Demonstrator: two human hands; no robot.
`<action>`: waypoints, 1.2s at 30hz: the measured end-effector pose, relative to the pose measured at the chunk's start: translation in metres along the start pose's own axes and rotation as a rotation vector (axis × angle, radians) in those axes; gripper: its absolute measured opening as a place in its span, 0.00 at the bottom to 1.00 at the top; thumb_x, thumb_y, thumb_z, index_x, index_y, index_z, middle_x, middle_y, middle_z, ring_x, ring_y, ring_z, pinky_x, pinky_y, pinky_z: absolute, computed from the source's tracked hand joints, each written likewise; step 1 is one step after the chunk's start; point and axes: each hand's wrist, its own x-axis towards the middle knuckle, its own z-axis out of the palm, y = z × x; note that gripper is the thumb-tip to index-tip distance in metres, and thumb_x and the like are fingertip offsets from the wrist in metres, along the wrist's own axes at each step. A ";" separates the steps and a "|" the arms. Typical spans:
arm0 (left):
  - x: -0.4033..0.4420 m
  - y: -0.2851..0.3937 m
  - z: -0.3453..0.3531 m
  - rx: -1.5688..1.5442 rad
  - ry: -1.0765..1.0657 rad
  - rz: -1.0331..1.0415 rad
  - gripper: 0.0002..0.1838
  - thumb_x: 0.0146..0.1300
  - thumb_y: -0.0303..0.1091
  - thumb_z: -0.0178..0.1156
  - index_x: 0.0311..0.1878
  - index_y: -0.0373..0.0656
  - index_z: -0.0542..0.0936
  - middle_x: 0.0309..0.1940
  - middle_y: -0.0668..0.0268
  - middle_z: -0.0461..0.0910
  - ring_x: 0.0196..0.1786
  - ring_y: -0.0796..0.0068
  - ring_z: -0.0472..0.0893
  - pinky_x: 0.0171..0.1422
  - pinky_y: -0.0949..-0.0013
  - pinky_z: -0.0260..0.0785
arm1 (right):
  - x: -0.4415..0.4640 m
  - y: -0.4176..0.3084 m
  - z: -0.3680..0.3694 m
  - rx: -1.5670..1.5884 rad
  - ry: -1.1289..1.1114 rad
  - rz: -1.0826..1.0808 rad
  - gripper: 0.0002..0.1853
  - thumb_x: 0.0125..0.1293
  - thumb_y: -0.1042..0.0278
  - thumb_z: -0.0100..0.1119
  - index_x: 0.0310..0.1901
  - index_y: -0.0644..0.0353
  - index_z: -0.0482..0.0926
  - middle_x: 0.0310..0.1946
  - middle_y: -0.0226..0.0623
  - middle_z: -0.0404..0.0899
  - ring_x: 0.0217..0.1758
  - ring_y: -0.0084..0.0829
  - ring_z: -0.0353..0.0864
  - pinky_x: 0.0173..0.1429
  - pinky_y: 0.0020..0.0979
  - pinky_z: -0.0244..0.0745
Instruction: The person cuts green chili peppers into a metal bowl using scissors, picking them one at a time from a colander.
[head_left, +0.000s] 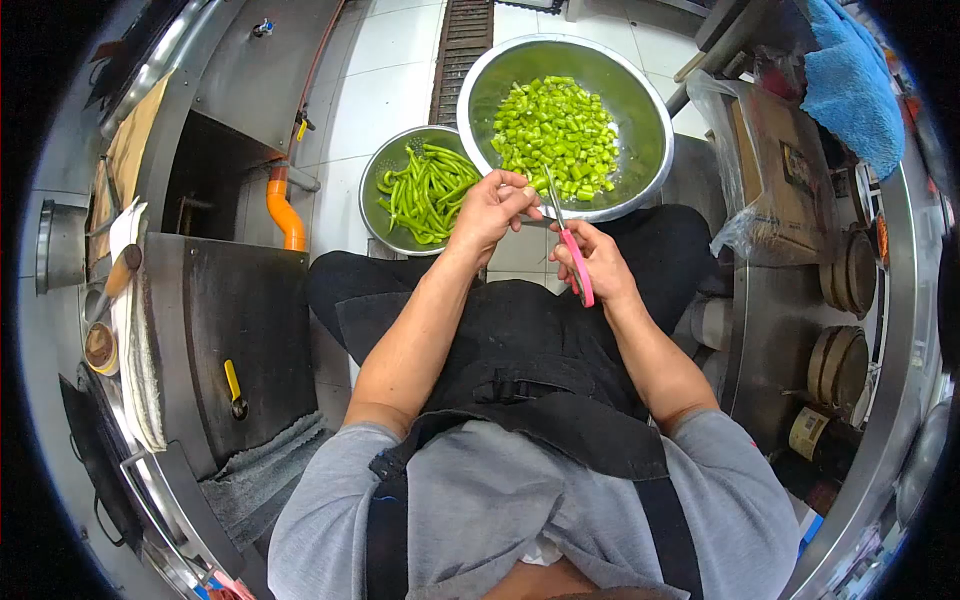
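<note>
Pink-handled scissors (576, 262) are in my right hand (598, 262), blades pointing up over the near rim of a large steel bowl (642, 110). That bowl holds many chopped green pepper pieces (555, 130). My left hand (495, 212) is pinched beside the blades, with a bit of green pepper (540, 184) at its fingertips. To the left, a smaller steel bowl (372, 205) contains whole long green peppers (430, 195). My left wrist is near its right edge.
A floor drain grate (462, 60) lies behind the bowls. On the left are an orange pipe (285, 212) and steel cabinets (255, 340). A cardboard box in plastic (780, 170) and a blue towel (850, 85) are on the right.
</note>
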 end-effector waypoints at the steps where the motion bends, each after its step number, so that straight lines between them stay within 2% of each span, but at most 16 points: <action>1: 0.000 -0.001 0.002 -0.011 -0.021 0.002 0.10 0.65 0.29 0.59 0.47 0.37 0.72 0.33 0.61 0.81 0.32 0.76 0.81 0.28 0.79 0.64 | 0.002 0.000 0.001 0.000 0.000 0.000 0.20 0.60 0.68 0.66 0.52 0.65 0.75 0.27 0.34 0.78 0.22 0.20 0.75 0.23 0.22 0.69; 4: -0.001 -0.003 0.005 0.001 -0.048 -0.007 0.11 0.65 0.29 0.59 0.47 0.37 0.72 0.32 0.61 0.81 0.30 0.76 0.81 0.27 0.79 0.64 | 0.007 -0.001 0.004 0.011 -0.017 -0.044 0.19 0.60 0.69 0.66 0.51 0.65 0.75 0.26 0.31 0.77 0.20 0.19 0.74 0.23 0.22 0.68; 6: 0.000 -0.003 0.004 0.004 -0.038 0.001 0.11 0.65 0.29 0.60 0.47 0.37 0.72 0.32 0.61 0.81 0.30 0.77 0.81 0.27 0.79 0.63 | 0.008 -0.004 0.005 0.022 0.002 -0.055 0.17 0.63 0.70 0.61 0.53 0.66 0.75 0.26 0.35 0.78 0.15 0.20 0.72 0.18 0.21 0.65; 9: 0.000 -0.004 0.002 0.004 -0.030 0.002 0.12 0.65 0.29 0.59 0.48 0.36 0.72 0.33 0.61 0.81 0.31 0.77 0.80 0.28 0.79 0.64 | 0.007 -0.005 0.004 0.006 0.013 -0.026 0.18 0.63 0.71 0.61 0.53 0.66 0.75 0.23 0.33 0.75 0.14 0.19 0.70 0.17 0.22 0.63; 10: 0.000 -0.004 0.002 0.003 -0.033 -0.004 0.12 0.65 0.29 0.59 0.49 0.35 0.72 0.34 0.60 0.81 0.31 0.77 0.80 0.28 0.79 0.64 | 0.007 -0.006 0.003 0.005 0.013 -0.026 0.18 0.63 0.71 0.61 0.53 0.66 0.75 0.23 0.33 0.75 0.14 0.19 0.70 0.17 0.22 0.63; 12: 0.004 -0.007 -0.001 0.014 -0.005 0.007 0.13 0.65 0.28 0.59 0.50 0.34 0.72 0.34 0.60 0.81 0.32 0.77 0.80 0.29 0.79 0.64 | 0.005 -0.008 -0.001 -0.019 0.038 0.032 0.19 0.60 0.65 0.67 0.49 0.65 0.76 0.22 0.30 0.74 0.16 0.18 0.70 0.19 0.23 0.63; 17: 0.008 -0.006 -0.005 0.028 0.040 0.012 0.15 0.66 0.27 0.57 0.53 0.32 0.71 0.35 0.59 0.81 0.35 0.76 0.81 0.30 0.79 0.65 | 0.002 0.004 -0.007 0.015 0.030 0.055 0.21 0.60 0.64 0.68 0.52 0.64 0.76 0.24 0.32 0.76 0.17 0.19 0.71 0.20 0.23 0.65; 24: 0.005 -0.001 0.002 0.059 -0.010 0.002 0.13 0.65 0.29 0.58 0.50 0.34 0.70 0.34 0.60 0.81 0.32 0.76 0.81 0.30 0.79 0.64 | 0.003 -0.001 0.000 -0.041 -0.037 -0.004 0.22 0.60 0.65 0.67 0.53 0.65 0.75 0.26 0.33 0.78 0.21 0.21 0.75 0.25 0.23 0.69; 36: 0.015 0.000 0.002 0.104 0.006 -0.008 0.13 0.65 0.29 0.59 0.49 0.37 0.71 0.34 0.62 0.82 0.33 0.78 0.81 0.30 0.79 0.63 | 0.009 -0.004 -0.005 -0.049 0.033 0.017 0.21 0.59 0.65 0.69 0.50 0.66 0.76 0.23 0.30 0.77 0.20 0.17 0.72 0.22 0.22 0.64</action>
